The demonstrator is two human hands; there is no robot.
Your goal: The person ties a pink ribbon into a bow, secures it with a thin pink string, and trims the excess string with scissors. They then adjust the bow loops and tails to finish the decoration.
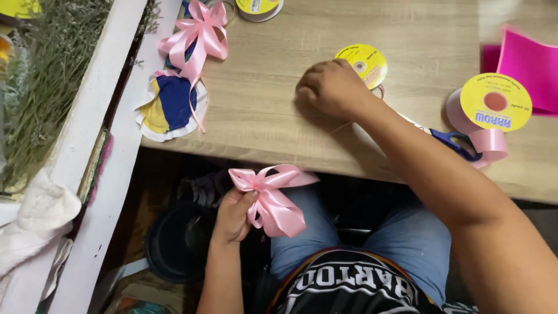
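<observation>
Head camera, looking down over a pale wood-grain tabletop point(273, 110) and the person's lap. The left hand point(233, 215) is held below the table edge, above the lap, its fingers curled and thumb pressed on the knot of a looped pink satin ribbon bow point(272, 197); the loops fan out to the right of the hand and one tail reaches toward the table edge. The right hand point(331, 88) rests on the tabletop, clenched into a loose fist with the knuckles up; what it pinches, if anything, cannot be told, though a thin pink strand shows beside the wrist. Just behind this hand lies a small yellow-sided spool of ribbon point(365, 61), touching or nearly touching the fingers. Further right a larger spool of pink ribbon with a yellow face point(491, 110) stands near blue-handled scissors point(453, 141), partly hidden by the forearm. A second finished pink ribbon bow point(197, 35) lies at the table's left end, above a blue and yellow fabric round with a white edge point(168, 106).
</observation>
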